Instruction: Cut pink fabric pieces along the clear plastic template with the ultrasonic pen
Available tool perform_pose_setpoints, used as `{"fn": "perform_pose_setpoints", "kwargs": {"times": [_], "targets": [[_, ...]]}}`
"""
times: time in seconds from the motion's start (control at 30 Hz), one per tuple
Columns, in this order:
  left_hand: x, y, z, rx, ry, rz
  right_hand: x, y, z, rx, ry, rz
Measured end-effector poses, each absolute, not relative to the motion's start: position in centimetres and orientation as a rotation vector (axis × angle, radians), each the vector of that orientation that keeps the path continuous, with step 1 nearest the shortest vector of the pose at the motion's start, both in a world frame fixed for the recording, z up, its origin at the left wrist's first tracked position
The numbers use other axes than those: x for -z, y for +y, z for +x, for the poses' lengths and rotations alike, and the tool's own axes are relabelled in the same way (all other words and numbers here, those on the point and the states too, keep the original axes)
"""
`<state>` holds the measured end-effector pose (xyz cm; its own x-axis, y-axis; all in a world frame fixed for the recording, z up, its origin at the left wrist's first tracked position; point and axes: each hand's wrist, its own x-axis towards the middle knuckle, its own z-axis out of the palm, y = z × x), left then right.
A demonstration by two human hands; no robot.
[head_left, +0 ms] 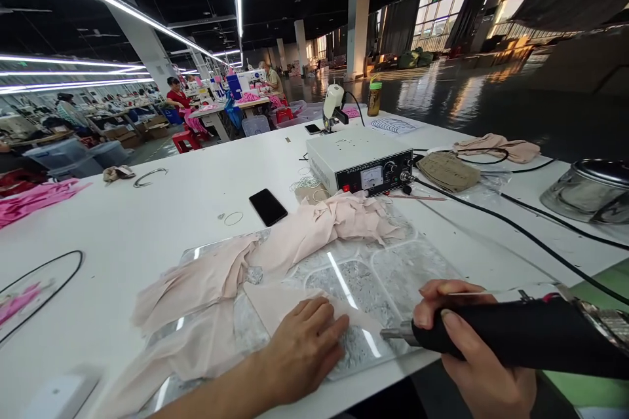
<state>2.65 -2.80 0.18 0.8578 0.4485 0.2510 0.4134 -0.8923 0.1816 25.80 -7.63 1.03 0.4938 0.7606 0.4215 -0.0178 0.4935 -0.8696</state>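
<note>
My left hand (307, 347) lies palm down on a pale pink piece of fabric (275, 304), fingers stretched out and pressing it to a clear, glossy sheet (403, 275). My right hand (484, 353) is wrapped round a black ultrasonic handpiece (506, 330). Its metal tip (400, 334) points left, close to the fabric's right-hand corner; whether it touches the cloth I cannot tell. More pale pink fabric pieces (196, 285) lie to the left, and a crumpled heap of them (339, 219) rests at the sheet's far side.
A control box (361, 157) with a dial stands behind the heap, its black cable (515, 226) running right. A phone (268, 207) lies left of it. Farther back are a white device (334, 101) and a bottle (374, 97). A glass jar (590, 193) stands right. People work at distant sewing tables.
</note>
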Motion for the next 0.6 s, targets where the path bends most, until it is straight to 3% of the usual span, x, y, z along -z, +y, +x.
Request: {"fn": "perform_pose_setpoints", "kwargs": {"times": [0.6], "targets": [[-0.1,-3.7,4.1,-0.362,0.816,2.950,-0.7,-7.5,25.9,-0.437,-1.027,-0.971]]}}
